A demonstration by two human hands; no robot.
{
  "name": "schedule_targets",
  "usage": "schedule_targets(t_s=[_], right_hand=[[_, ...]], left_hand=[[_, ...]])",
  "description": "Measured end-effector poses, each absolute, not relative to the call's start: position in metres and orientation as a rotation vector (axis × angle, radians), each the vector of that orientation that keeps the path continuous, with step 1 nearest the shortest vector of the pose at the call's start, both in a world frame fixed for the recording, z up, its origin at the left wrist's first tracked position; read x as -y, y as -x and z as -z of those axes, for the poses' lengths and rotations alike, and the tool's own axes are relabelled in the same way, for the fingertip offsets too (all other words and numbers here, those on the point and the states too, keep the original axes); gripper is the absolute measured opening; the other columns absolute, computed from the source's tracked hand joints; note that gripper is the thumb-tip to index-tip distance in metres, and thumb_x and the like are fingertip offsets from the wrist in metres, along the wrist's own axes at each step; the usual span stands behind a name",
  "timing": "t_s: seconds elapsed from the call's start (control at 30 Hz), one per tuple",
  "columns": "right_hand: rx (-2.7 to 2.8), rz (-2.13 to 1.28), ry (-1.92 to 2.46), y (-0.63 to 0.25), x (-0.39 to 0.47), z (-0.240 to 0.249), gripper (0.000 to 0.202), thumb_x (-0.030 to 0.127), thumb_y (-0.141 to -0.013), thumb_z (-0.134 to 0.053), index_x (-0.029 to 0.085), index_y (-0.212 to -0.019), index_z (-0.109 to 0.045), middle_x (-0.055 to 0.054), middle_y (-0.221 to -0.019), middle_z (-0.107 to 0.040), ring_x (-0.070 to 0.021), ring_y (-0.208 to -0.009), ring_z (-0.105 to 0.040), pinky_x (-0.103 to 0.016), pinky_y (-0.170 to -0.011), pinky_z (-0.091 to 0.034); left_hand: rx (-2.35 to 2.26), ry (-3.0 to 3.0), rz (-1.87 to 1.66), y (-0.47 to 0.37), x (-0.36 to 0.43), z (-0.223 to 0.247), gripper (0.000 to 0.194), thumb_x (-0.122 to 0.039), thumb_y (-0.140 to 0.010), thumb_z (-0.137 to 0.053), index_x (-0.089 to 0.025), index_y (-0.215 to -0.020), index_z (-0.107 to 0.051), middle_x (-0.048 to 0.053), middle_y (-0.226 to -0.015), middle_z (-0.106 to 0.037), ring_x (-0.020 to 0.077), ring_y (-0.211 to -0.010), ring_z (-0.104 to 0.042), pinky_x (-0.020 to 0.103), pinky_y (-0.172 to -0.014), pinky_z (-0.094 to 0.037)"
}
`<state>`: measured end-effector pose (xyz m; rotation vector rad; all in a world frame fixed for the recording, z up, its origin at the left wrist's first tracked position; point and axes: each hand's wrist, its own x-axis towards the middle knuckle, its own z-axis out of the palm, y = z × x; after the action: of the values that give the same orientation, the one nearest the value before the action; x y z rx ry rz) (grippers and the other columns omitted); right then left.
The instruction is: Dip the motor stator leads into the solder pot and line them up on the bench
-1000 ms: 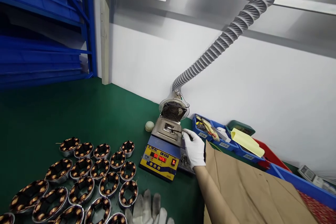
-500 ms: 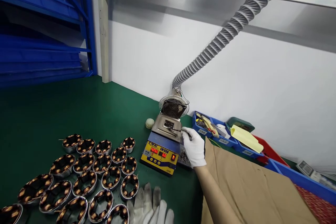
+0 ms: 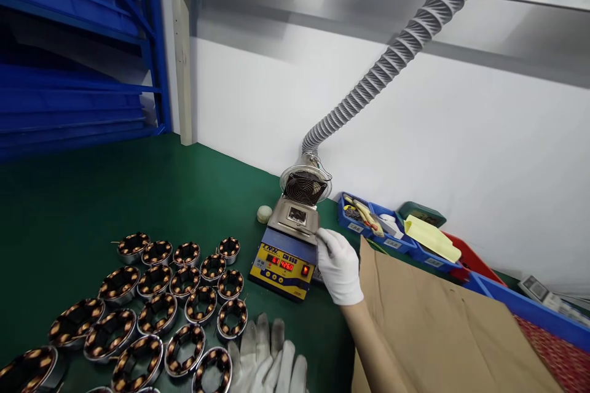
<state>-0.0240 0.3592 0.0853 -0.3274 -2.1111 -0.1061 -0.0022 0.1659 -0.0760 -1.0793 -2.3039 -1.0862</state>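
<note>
My right hand (image 3: 340, 265), in a white glove, is at the right edge of the solder pot (image 3: 293, 220). Its fingers are closed in a pinch; whatever they hold is hidden. The pot has a small square opening of dark, shiny metal on its steel top. Lit red digits show on its yellow control panel (image 3: 281, 271). Behind the opening stands a round fan (image 3: 304, 188). Copper-wound stator rings (image 3: 200, 305) lie in rows to the left. My left hand is out of view.
Loose gloves (image 3: 270, 359) lie at the bottom centre. Brown cardboard (image 3: 442, 325) covers the right side. Blue bins (image 3: 391, 248) with tools line the wall. A grey hose (image 3: 369, 89) rises from the fan. A small pale round block (image 3: 264, 214) sits left of the pot.
A thin dark tool reached from my right fingers across the pot top; it no longer shows there. The hand has drawn slightly down towards me. The view has shifted a little.
</note>
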Motion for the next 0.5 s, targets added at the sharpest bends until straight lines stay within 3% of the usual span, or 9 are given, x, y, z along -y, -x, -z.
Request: schedule_targets(t_s=[0.1, 0.23, 0.5], right_hand=[[2.163, 0.345, 0.184, 0.022, -0.354, -0.073, 0.026, 0.012, -0.088, -0.042, 0.016, -0.096, -0.066, -0.010, -0.088, -0.072, -0.0185, -0.076, -0.066, -0.029, -0.069, -0.055], [2.243, 0.563, 0.139, 0.023, -0.349, -0.057, 0.031, 0.005, -0.084, -0.038, 0.010, -0.098, -0.065, -0.015, -0.091, -0.072, -0.0195, -0.067, -0.064, -0.029, -0.059, -0.054], [2.126, 0.508, 0.161, -0.003, -0.349, -0.058, 0.033, 0.010, -0.087, -0.043, 0.015, -0.115, -0.060, -0.013, -0.099, -0.070, -0.0211, -0.083, -0.066, -0.033, -0.069, -0.057]], left_hand=[[2.192, 1.183, 0.861, 0.005, -0.161, 0.060, 0.025, -0.032, -0.076, -0.055, -0.029, -0.097, -0.067, 0.012, -0.115, -0.065, 0.0483, -0.112, -0.051, 0.077, -0.091, -0.030], [2.167, 1.171, 0.708, 0.008, -0.157, 0.041, 0.026, -0.035, -0.078, -0.051, -0.027, -0.094, -0.069, 0.012, -0.112, -0.067, 0.0450, -0.106, -0.056, 0.070, -0.079, -0.043], [2.160, 1.262, 0.725, 0.008, -0.152, 0.035, 0.025, -0.041, -0.080, -0.051, -0.031, -0.096, -0.069, 0.010, -0.114, -0.066, 0.0484, -0.107, -0.054, 0.074, -0.078, -0.041]])
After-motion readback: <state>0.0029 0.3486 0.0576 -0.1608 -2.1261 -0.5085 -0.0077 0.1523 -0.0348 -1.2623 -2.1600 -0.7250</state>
